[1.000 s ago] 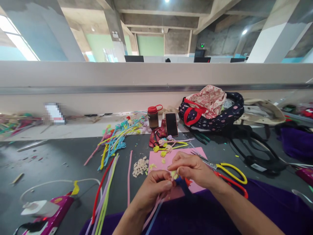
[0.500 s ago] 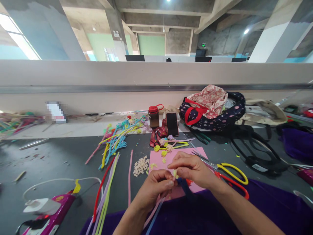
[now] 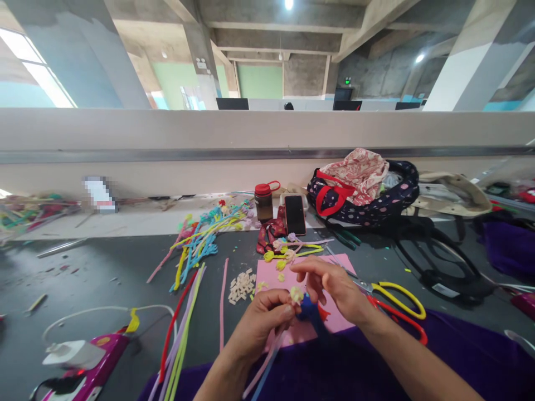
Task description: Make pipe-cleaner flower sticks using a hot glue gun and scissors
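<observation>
My left hand point(image 3: 270, 312) pinches a small pale-yellow fuzzy flower point(image 3: 296, 294) between thumb and fingertips. Pink and blue stems point(image 3: 267, 365) trail from beneath that hand toward me. To the right of the flower, my right hand point(image 3: 340, 289) hovers with its fingers curved and apart, holding nothing. A dark-blue strip point(image 3: 310, 309) shows between the hands; what it is attached to is hidden. Both hands are over a pink sheet point(image 3: 337, 318), where small yellow fuzzy pieces point(image 3: 281, 277) lie. Scissors point(image 3: 397, 295) with yellow and red handles rest at its right edge.
Left of the sheet lie pale small blocks point(image 3: 242, 285) and long fuzzy stems point(image 3: 184, 328). Bundled coloured stems point(image 3: 200, 239), a brown bottle point(image 3: 263, 206), a phone point(image 3: 295, 214) and a dotted bag point(image 3: 368, 206) stand farther back. A power strip point(image 3: 100, 362) sits front left.
My right hand has drawn back to the right from the flower, and its fingers have opened. The pale-yellow flower now shows more fully in my left hand.
</observation>
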`<state>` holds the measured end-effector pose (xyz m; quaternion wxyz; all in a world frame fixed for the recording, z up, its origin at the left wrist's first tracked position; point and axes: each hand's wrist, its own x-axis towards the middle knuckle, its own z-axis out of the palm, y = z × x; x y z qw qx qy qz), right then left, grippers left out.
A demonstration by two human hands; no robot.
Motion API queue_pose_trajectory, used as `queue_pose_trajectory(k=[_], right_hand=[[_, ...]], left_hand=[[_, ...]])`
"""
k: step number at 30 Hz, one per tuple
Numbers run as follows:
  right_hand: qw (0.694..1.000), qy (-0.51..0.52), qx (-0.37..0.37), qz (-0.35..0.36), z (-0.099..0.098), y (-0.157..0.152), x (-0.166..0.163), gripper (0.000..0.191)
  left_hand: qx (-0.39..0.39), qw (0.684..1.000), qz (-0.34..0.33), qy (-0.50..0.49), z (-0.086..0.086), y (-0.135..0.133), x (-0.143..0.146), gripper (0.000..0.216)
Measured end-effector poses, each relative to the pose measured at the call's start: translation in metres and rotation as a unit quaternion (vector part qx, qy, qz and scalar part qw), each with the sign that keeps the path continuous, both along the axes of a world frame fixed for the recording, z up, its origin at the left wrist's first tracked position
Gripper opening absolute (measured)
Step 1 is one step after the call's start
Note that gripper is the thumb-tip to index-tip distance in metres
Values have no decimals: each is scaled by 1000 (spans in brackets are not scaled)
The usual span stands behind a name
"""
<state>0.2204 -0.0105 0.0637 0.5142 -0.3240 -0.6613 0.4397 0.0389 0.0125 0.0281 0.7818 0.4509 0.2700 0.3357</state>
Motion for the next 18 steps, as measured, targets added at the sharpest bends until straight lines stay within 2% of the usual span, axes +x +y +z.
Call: queue_pose_trajectory(k=[5,10,18], right_hand=[[999,24,-20,6,-2,-1,0,54],[1000,-29,-9,7,3,-3,-1,37],[997,-71,26,12,3,-5,-4,38]], left_hand=[[10,998,-49,-43,4,-1,-2,26],[-21,998,-39,-48,5,-3,-1,29],[-45,997,-60,-26,1,-2,-1,25]])
